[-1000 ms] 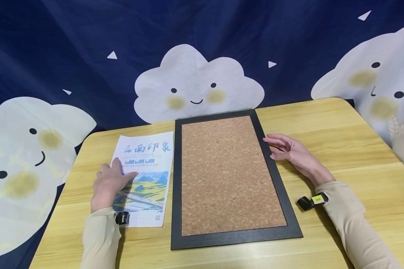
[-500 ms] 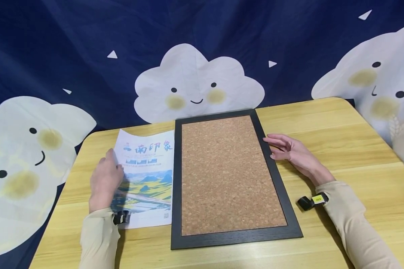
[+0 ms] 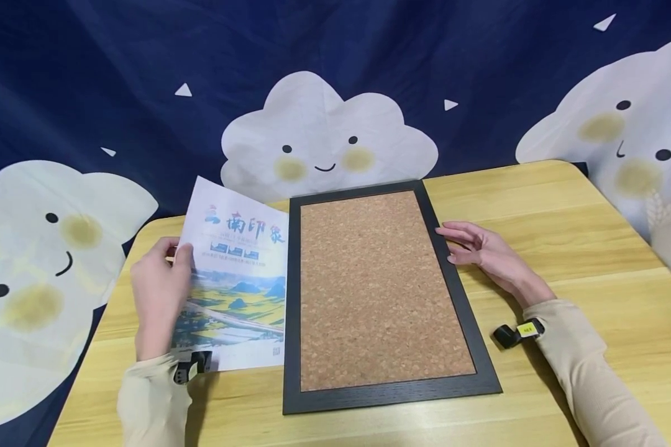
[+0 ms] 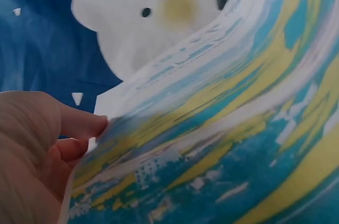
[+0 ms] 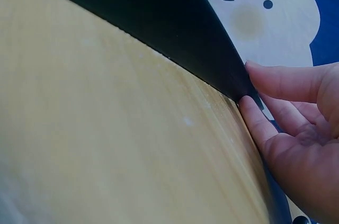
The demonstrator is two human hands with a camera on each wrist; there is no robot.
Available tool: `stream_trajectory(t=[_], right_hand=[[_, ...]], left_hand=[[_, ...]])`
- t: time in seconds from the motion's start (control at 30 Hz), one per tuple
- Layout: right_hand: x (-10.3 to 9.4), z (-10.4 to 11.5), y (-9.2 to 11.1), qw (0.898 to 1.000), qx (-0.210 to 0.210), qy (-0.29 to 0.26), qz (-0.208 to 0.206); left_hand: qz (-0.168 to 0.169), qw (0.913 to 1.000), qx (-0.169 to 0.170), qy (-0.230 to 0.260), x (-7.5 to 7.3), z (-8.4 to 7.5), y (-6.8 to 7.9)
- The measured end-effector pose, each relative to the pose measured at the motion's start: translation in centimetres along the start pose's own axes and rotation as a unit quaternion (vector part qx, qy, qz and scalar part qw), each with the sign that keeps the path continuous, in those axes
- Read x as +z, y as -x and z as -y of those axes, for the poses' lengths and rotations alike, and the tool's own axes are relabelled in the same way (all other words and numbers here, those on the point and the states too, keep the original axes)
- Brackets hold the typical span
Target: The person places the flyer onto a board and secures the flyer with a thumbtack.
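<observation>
My left hand pinches the left edge of a printed paper poster, thumb on the printed face. The sheet's left side is raised and its upper left corner stands up, while its right edge lies along the black frame. Seen from the left wrist, the poster curves away from the thumb and curled fingers. A cork board with a black frame lies flat on the table, right of the poster. My right hand touches the frame's right edge with its fingertips; in the right wrist view the fingertips meet that edge.
The wooden table has its far edge against a dark blue curtain printed with smiling clouds. Bare tabletop shows to the right of the frame and in front of it. Each wrist wears a small black camera.
My left hand moved from resting on the poster to its left edge and lifted that side. The poster tilted up and shifted right against the frame. My right hand stays on the frame.
</observation>
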State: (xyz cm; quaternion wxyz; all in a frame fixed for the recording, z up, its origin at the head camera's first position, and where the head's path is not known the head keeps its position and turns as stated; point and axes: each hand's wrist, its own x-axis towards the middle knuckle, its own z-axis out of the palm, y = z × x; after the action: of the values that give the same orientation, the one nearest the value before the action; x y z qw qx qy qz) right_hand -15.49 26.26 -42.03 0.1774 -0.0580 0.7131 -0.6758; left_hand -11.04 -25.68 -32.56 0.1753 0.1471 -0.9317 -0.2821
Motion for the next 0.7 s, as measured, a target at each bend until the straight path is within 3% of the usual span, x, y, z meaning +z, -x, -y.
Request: stream_trajectory(t=[0.2, 0.43, 0.53, 0.7], right_hand=[[0.1, 0.1, 0.0, 1.0, 0.006, 0.004, -0.003], [0.1, 0.0, 0.0, 1.0, 0.0, -0.001, -0.003], [0.1, 0.1, 0.0, 1.0, 0.001, 0.0, -0.003], [0.1, 0.1, 0.0, 1.0, 0.001, 0.001, -0.004]], left_hand=[[0.007, 0.9956, -0.046, 0.082, -1.2, -0.9, 0.2], [0.014, 0.9782, -0.077, 0.192, -2.2, -1.6, 0.5], [-0.008, 0.9615, -0.082, 0.262, -2.6, -1.7, 0.6], [-0.054, 0.9163, -0.072, 0.39, -3.2, -2.1, 0.8]])
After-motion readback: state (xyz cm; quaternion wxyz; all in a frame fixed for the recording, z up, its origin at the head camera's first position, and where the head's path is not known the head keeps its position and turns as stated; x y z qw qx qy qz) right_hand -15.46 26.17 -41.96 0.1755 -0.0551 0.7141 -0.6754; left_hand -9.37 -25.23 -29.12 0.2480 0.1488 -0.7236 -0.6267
